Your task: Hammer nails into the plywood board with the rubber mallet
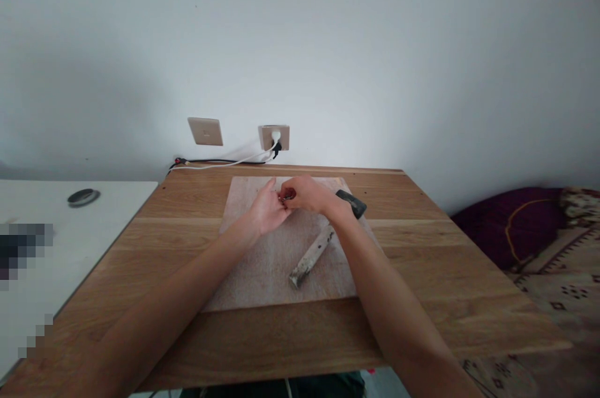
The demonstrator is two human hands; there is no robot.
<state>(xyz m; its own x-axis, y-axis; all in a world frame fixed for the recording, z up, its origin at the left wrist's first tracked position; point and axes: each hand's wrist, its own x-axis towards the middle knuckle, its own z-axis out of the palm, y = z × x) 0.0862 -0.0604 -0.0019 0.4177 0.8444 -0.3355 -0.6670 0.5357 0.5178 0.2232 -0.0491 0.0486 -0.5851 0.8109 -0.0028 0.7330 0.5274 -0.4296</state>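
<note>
My left hand [270, 207] is turned palm up above the board, its thumb stretched out and its fingers partly hidden behind my right hand. My right hand [305, 194] reaches over to the left fingertips with its fingers bent together in a pinch. Small dark reddish-brown bits [289, 194] show between the two hands, too small to name. Beneath my right forearm lies a hammer, its dark head [351, 203] at the far right and its worn, whitish handle [312, 257] slanting toward me. Both rest on a pale, square board [262, 279].
The board lies on a wooden table [422, 298]. Against the wall, white and black cables [220, 164] run to a socket [274, 137]. A white surface [117, 210] with a round dark object [83, 197] adjoins at left. Purple fabric [497, 223] and patterned cloth [562, 285] are at right.
</note>
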